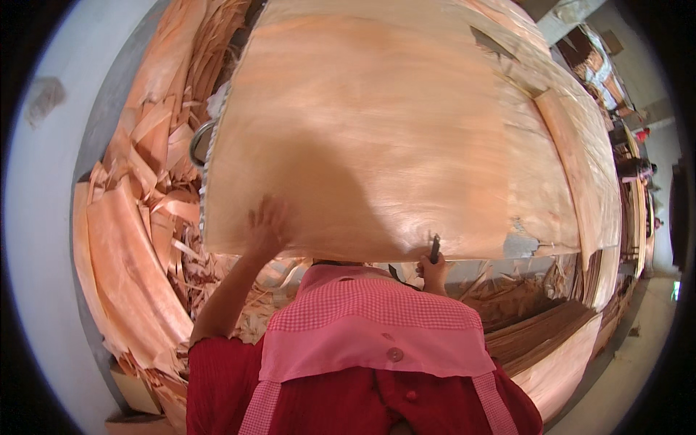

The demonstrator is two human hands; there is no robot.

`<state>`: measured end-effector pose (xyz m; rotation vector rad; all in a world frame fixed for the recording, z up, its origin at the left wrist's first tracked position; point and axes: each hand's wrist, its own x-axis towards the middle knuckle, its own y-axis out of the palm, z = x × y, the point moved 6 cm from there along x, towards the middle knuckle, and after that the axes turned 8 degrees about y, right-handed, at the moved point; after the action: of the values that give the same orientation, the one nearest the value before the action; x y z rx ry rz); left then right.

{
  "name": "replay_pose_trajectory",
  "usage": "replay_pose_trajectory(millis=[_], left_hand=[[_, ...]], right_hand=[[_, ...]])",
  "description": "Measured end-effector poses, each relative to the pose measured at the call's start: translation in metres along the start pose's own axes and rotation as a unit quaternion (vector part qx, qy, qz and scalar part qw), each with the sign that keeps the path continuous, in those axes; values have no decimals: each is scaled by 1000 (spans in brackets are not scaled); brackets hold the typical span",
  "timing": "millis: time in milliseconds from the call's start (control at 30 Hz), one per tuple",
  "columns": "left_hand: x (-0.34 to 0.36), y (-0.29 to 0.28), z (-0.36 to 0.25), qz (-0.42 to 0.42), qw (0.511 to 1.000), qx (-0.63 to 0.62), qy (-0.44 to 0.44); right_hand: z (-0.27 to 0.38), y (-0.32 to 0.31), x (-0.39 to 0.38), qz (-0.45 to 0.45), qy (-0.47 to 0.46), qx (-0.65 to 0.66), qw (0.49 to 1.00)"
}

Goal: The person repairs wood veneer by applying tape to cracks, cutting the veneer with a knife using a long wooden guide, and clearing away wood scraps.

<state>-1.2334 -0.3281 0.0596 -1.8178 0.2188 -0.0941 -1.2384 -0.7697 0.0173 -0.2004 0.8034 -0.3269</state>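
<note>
My left hand (267, 223) lies flat, fingers spread, on the veneer sheet (377, 130). My right hand (433, 270) grips a dark blade (435, 249) at its edge. One slip could split the thin sheet.

Red top (217, 384), pink checked apron (370, 326)

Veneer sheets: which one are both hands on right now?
The big pale sheet on top of the stack. The left hand lies flat on its near edge, and the right hand holds a dark tool against that edge. The scrap strips at left lie untouched.
</note>
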Motion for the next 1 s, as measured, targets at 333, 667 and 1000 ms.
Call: replay_pose_trajectory(millis=[333,667,1000], left_hand=[[-3,-8,-27,135,991,6,13],[170,-82,48,-45,986,-160,19],[280,-72,234,-250,956,-53,-144]], right_hand=[[107,81,-7,280,-83,-66,954],[172,235,25,425,-50,-70,901],[209,260,37,445,102,-58,888]])
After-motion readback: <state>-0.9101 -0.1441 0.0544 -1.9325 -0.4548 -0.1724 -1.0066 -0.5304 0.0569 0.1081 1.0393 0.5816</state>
